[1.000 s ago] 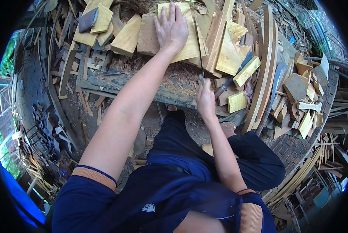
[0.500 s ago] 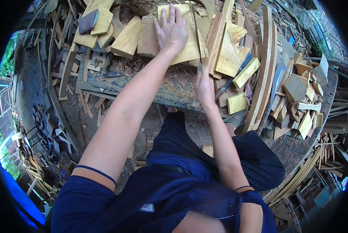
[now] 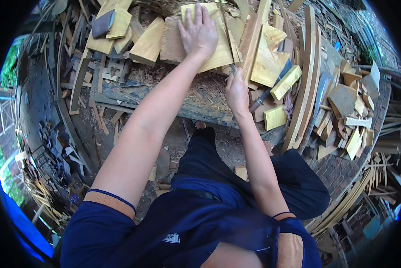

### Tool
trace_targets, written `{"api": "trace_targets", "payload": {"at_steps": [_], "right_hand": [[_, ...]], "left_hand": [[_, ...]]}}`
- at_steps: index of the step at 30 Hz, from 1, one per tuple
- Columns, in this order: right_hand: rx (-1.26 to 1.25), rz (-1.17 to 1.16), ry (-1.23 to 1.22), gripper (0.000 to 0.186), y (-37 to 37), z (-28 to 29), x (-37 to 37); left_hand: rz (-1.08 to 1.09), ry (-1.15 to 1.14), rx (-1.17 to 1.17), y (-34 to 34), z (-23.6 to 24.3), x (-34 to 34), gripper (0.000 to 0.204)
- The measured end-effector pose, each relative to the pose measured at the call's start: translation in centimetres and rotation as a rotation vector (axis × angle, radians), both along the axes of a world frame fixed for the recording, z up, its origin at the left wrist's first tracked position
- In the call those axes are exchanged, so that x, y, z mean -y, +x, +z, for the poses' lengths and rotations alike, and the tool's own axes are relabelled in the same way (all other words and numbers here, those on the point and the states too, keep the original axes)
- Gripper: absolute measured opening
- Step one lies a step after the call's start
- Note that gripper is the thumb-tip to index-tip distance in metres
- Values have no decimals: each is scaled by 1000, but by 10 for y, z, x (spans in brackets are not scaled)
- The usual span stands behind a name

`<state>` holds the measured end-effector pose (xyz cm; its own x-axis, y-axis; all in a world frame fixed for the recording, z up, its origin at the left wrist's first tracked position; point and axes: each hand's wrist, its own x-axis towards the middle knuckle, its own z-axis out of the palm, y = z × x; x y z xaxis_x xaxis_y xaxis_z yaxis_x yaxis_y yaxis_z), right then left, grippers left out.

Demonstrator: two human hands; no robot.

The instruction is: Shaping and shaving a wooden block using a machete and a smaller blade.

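Observation:
My left hand (image 3: 201,38) lies flat, fingers spread, on a pale yellow wooden board (image 3: 214,60). Beneath that board sits a browner wood block (image 3: 173,43). In my right hand (image 3: 237,96), closed around its handle, is a hand saw whose narrow dark blade (image 3: 227,33) runs away from me along the board's right side. A thin strip of the same yellow wood shows just right of the blade. The blade's far end is near the picture's upper edge, and its teeth cannot be made out.
Under the work is a worn timber bench (image 3: 164,105) strewn with shavings. Right of the saw lie a long plank (image 3: 250,44), yellow offcuts (image 3: 286,82) and a wooden-handled tool (image 3: 257,104). Long curved boards (image 3: 305,89) stand farther right, beside an offcut pile (image 3: 343,107). More blocks (image 3: 147,44) lie left.
My right hand and the saw have slid slightly away from me along the board. My left hand stays pressed on the board. The whole view has shifted a little.

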<state>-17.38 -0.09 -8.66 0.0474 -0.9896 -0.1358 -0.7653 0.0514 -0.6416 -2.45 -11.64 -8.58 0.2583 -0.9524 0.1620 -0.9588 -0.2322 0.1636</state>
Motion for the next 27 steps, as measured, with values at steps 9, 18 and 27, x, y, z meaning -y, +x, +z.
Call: {"api": "trace_targets", "payload": {"at_steps": [9, 18, 27], "right_hand": [[34, 24, 59, 18, 5, 8, -31], [-43, 70, 81, 20, -1, 13, -20], [68, -184, -39, 15, 21, -4, -34]], "left_hand": [[-179, -70, -26, -5, -2, -6, 52], [-133, -85, -86, -2, -8, -6, 55], [-161, -82, -147, -5, 6, -2, 52]]}}
